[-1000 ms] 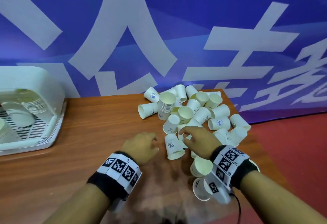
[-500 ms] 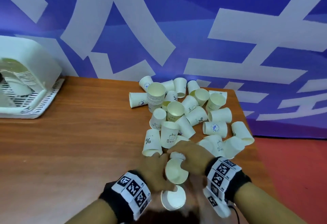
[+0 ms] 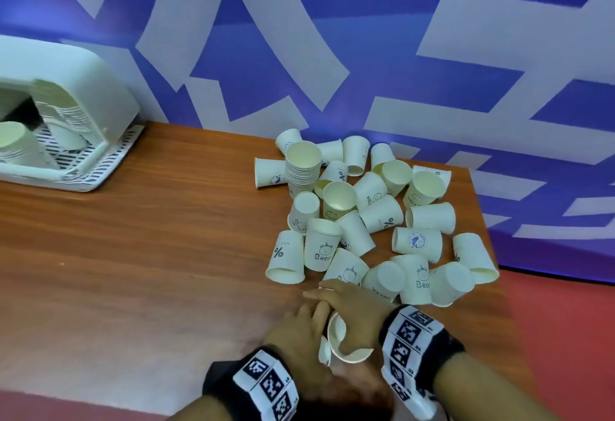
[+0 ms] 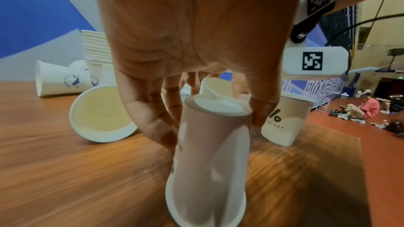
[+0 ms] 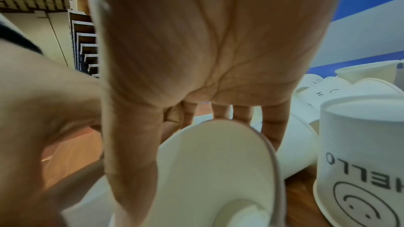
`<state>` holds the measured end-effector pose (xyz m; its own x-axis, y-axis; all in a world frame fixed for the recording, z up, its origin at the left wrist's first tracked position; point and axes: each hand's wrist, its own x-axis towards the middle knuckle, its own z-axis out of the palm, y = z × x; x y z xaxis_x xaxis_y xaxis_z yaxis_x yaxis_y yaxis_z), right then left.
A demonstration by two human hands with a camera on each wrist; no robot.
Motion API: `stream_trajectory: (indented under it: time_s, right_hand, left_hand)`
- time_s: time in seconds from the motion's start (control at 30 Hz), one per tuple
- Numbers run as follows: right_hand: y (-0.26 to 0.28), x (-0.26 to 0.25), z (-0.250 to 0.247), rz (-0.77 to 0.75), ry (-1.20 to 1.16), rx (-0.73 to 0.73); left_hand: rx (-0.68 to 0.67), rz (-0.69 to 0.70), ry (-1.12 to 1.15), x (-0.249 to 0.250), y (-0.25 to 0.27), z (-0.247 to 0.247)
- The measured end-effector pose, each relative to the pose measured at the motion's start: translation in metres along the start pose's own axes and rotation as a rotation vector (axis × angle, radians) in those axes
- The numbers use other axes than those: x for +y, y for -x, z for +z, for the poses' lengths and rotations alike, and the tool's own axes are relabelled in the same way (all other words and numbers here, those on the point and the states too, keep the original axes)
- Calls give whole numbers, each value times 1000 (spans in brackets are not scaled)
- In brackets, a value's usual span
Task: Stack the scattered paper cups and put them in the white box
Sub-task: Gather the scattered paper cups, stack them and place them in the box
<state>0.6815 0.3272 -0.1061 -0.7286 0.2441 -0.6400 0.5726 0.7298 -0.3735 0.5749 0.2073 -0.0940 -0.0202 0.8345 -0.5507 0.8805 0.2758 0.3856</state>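
Observation:
Many white paper cups (image 3: 382, 214) lie scattered at the right end of the wooden table (image 3: 149, 254), with one upright stack of cups (image 3: 301, 167) at the pile's far left. Near the front edge, my left hand (image 3: 306, 324) grips a cup (image 4: 210, 161) round its base end, rim toward me. Right beside it, my right hand (image 3: 336, 301) holds another cup (image 3: 344, 340) whose open mouth (image 5: 218, 170) faces me. The two cups are touching or nearly so. The white box (image 3: 66, 88) stands at the far left with stacked cups inside.
A blue and white banner (image 3: 332, 54) rises directly behind the table. The table's right edge (image 3: 492, 287) drops to a red floor. An inverted "HELLO" cup (image 5: 360, 170) stands close to my right hand. People (image 4: 362, 108) sit on the floor far off.
My right hand took a cup from the near edge of the pile and my left hand took another. Both hands have drawn back toward me and brought the cups together.

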Motion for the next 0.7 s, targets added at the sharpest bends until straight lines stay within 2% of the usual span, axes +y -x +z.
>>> stream_trajectory:
  time_s: [0.13,0.27,0.37,0.53,0.7]
  right_hand:
    - [1,-1,5,40,-15,122]
    - [5,-6,-3,94,-85,208]
    - [9,-11,-22,153,-83,228]
    - [12,-34,-64,217,-143,360]
    - [-6,-83,-102,125,-323,465]
  left_hand:
    - [51,-22,72,-12,-5,-10]
    - [110,-29,28,-20,-4,-37]
    - [151,-38,25,-31,-3,-65]
    - [232,-21,75,-62,2,-114]
    - [294,33,89,-106,19,-155]
